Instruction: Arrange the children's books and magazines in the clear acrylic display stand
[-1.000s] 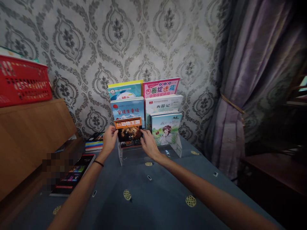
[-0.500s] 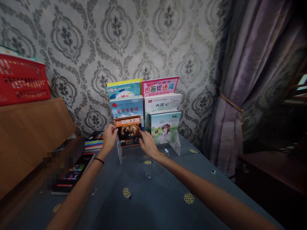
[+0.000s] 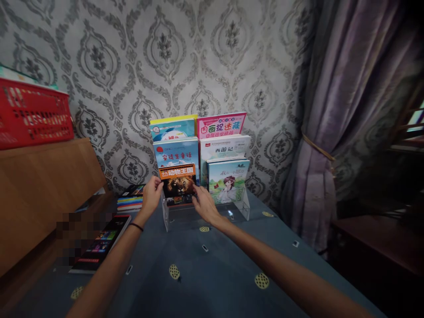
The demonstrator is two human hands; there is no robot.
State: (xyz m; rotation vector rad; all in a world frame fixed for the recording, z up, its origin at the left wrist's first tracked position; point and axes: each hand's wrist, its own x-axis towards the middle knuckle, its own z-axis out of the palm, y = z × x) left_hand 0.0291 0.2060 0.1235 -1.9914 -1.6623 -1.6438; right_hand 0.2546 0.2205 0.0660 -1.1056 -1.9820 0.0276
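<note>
Fingers of left hand (image 3: 151, 195) and right hand (image 3: 204, 204) pinch the lion book (image 3: 177, 185) by its side edges. Book stands in clear rack's (image 3: 245, 207) front-left slot, five others already racked. Stack (image 3: 130, 198) at 9 o'clock unshelved.

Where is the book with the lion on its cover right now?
The lion book stands in the front left slot of the clear rack, held between the left hand and right hand, beside the girl-cover book.
</note>
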